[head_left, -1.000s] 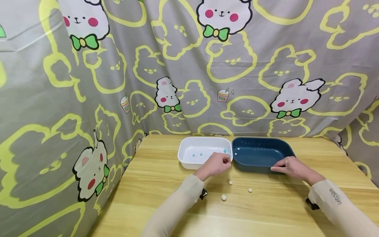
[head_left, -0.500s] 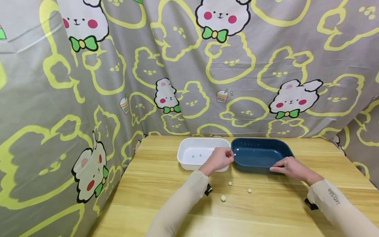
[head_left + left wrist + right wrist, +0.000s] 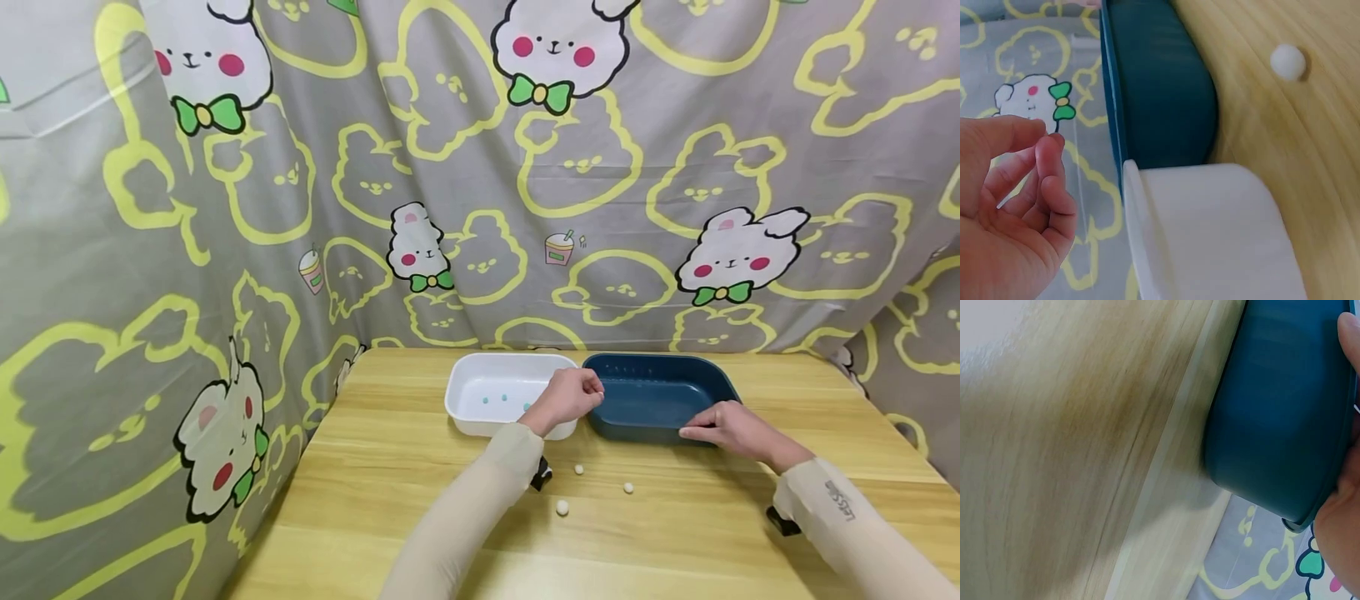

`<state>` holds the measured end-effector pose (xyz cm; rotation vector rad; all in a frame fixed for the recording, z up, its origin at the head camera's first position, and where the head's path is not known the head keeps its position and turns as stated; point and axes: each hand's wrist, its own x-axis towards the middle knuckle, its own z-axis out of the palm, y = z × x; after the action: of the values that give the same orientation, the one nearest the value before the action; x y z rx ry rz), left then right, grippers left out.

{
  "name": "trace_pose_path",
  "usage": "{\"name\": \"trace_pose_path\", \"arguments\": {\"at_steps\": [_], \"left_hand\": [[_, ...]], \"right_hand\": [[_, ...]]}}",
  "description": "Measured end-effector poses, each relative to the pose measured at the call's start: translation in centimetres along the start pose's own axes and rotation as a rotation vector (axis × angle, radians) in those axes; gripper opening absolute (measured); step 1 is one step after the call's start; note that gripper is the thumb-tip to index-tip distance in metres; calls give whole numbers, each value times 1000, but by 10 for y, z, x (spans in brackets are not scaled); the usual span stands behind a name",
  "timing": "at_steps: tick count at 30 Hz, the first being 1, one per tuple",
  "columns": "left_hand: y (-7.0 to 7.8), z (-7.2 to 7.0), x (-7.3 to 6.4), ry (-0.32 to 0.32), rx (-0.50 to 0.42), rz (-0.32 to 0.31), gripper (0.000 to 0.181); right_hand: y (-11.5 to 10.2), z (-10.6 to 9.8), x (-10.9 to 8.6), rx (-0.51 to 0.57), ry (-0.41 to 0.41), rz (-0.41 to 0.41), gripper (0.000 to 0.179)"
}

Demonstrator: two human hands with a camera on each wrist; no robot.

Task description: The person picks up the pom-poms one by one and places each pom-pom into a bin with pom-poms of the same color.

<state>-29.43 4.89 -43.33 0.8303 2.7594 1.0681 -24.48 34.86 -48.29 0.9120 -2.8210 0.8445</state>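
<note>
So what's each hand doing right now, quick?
Left hand: pinched closed; can't tell if it's holding anything.
Right hand: holding the blue tub by its edge.

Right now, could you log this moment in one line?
left hand: pinched, contents unclear | right hand: grips blue bin | white bin: teal beads inside | table: three white balls

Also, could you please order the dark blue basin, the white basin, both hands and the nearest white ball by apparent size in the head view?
1. Dark blue basin
2. White basin, slightly narrower, partly covered
3. Left hand and right hand: too alike to rank
4. Nearest white ball
</note>
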Motion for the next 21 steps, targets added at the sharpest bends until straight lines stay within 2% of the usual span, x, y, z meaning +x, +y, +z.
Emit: {"name": "trace_pose_path", "arguments": {"at_steps": [5, 11, 21], "left_hand": [[1, 8, 9, -21, -41, -44, 5], [2, 15, 19, -19, -54, -73, 5], [9, 27, 31, -31, 15, -44, 6]], "right_hand": [[1, 1, -1, 11, -5, 11, 19], [3, 3, -2, 8, 6, -13, 17], [3, 2, 0, 10, 11, -19, 18]]}}
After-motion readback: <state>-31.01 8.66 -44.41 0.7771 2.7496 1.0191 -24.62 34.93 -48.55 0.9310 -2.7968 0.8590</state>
